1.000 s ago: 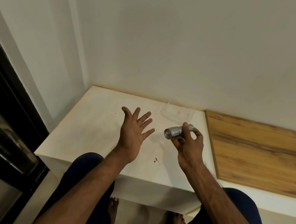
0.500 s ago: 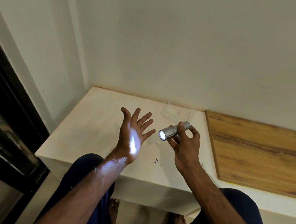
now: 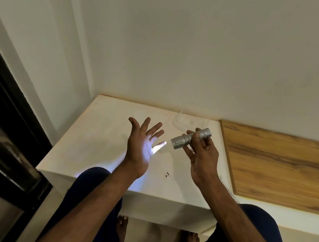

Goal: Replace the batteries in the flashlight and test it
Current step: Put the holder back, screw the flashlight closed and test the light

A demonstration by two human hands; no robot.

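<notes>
Black framing runs down the far left of the room against a pale wall. Next to it a white surface fits into the corner, and the person sits at its near edge with dark blue trouser legs under it and 2 bare feet on the floor below.

Over the middle of this surface the left hand is raised, holding nothing. Its fingers are spread and straight, and its palm is turned toward the right. A bright bluish-white patch of light falls on that palm and on the little finger, and a fainter glow spills down the wrist to the near edge of the surface.

A few dark specks lie on the surface between the 2 wrists, toward the near edge.

Just right of the lit palm, but apart from it, is the silver flashlight. It is held in the air above the right part of the surface, tilted, with its wider head end pointing left and down at the palm. The right hand grips its barrel with curled fingers. Behind it, at the far edge against the wall, sits a clear plastic tray.

Past the right edge of the surface lies a wooden panel.
</notes>
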